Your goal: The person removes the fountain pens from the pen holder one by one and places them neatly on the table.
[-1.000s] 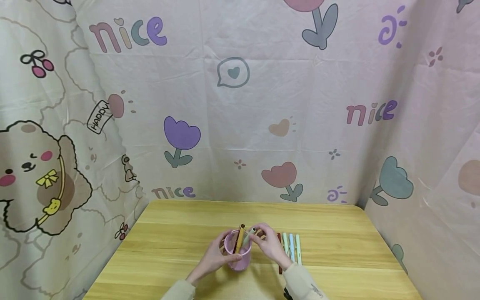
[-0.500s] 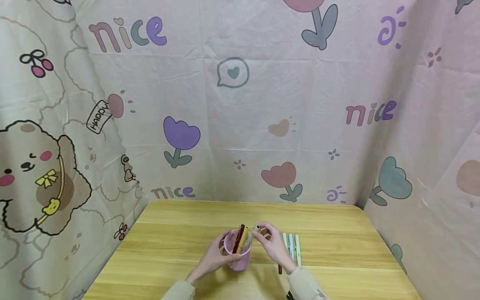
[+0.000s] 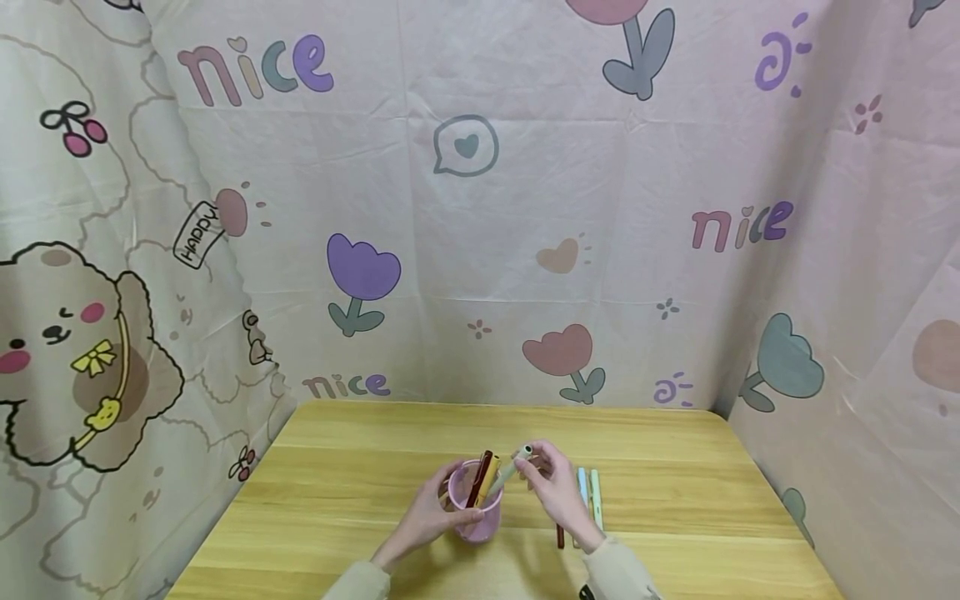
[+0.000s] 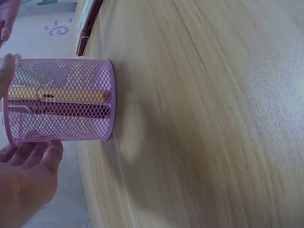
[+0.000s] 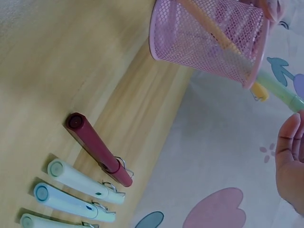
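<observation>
Pinching a slim pale-green pen (image 3: 507, 474), the fingers (image 5: 286, 142) of the right hand (image 3: 553, 481) are risking tipping the pink cylindrical mesh cup (image 3: 482, 528) if the left hand (image 3: 431, 508) gripping it slips.

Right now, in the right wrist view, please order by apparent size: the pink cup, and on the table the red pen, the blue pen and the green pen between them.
1. Pink cup (largest)
2. Red pen
3. Blue pen and green pen: too alike to rank.
</observation>
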The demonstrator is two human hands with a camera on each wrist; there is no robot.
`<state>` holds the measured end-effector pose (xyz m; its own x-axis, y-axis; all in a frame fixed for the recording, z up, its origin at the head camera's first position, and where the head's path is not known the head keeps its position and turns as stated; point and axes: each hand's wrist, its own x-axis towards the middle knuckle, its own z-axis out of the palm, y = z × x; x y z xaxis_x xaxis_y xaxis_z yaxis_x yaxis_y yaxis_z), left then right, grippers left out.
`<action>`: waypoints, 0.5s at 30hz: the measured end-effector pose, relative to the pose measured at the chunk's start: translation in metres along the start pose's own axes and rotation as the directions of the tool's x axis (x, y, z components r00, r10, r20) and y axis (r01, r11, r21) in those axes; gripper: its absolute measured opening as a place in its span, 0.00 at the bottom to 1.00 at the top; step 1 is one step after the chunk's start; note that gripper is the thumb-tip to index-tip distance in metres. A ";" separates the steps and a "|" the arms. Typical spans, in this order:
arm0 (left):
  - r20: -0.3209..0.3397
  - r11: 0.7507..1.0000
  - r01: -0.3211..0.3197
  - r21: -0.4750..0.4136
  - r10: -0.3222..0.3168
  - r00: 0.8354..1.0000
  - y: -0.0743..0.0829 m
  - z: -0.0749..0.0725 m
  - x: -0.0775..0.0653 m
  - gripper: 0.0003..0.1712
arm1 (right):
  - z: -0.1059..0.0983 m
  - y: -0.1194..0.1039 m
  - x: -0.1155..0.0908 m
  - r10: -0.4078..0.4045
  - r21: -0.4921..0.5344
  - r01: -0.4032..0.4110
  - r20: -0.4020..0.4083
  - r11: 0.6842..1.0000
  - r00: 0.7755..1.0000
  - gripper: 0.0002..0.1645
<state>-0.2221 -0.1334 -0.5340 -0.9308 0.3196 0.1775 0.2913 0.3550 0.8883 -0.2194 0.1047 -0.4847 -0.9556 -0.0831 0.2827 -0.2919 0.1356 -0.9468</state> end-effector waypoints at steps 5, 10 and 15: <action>0.007 1.000 0.003 -0.021 -0.003 1.000 0.000 -0.001 0.000 0.55 | -0.004 -0.002 -0.001 -0.021 0.044 0.021 -0.012 0.999 1.000 0.10; 0.003 1.000 -0.001 -0.023 0.001 1.000 0.000 0.000 0.000 0.55 | -0.010 0.000 0.000 -0.111 0.072 0.112 -0.014 0.991 0.994 0.11; -0.007 1.000 -0.002 -0.027 0.002 1.000 0.002 0.001 0.000 0.54 | -0.019 0.002 0.000 -0.199 0.110 0.198 0.000 0.974 0.980 0.12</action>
<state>-0.2210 -0.1320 -0.5330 -0.9317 0.3143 0.1822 0.2874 0.3309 0.8988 -0.2206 0.1239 -0.4841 -0.8782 -0.1088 0.4658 -0.4693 0.0070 -0.8830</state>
